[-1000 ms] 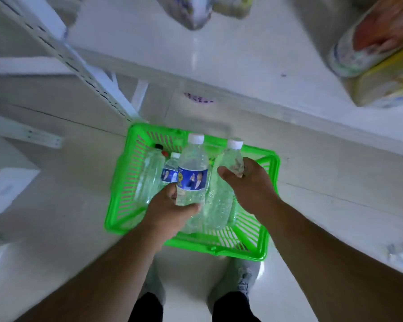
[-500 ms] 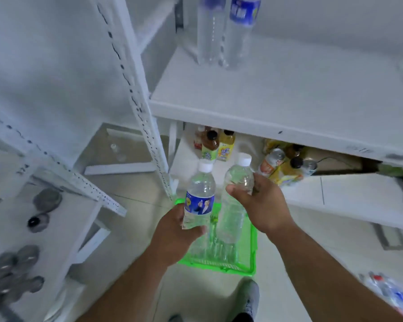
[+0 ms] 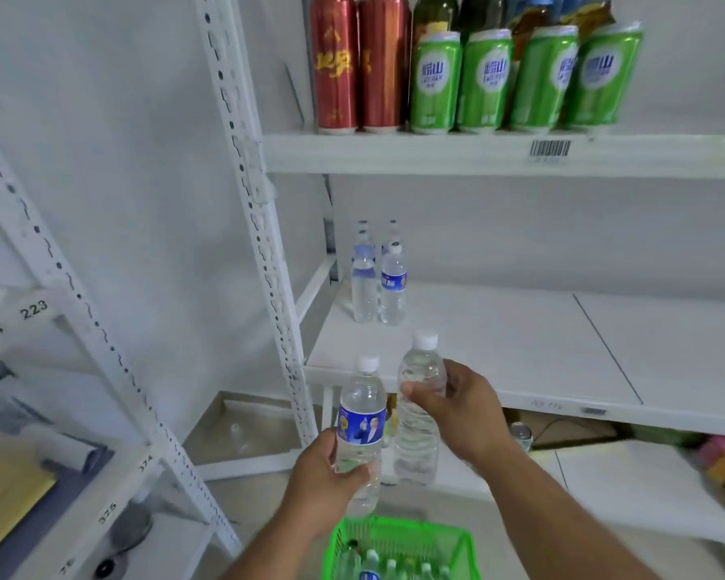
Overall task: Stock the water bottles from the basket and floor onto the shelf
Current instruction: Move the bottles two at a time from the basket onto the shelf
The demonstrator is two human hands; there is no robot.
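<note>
A person's left hand (image 3: 323, 475) grips a clear plastic water bottle with a blue label (image 3: 361, 429) low on its body; the right hand (image 3: 463, 412) wraps an unlabelled clear ribbed bottle (image 3: 417, 416) near the shoulder. Both are upright, white-capped, just in front of the white middle shelf (image 3: 520, 349), above the green plastic basket (image 3: 398, 546). Set down carelessly, either could likely topple the small cluster of bottles already standing (image 3: 377, 290) at the shelf's back left

You hold two water bottles (image 3: 363, 433), one per hand. Four green cans (image 3: 435, 81) and two red cans (image 3: 335, 64) stand on the upper shelf (image 3: 478, 154).
</note>
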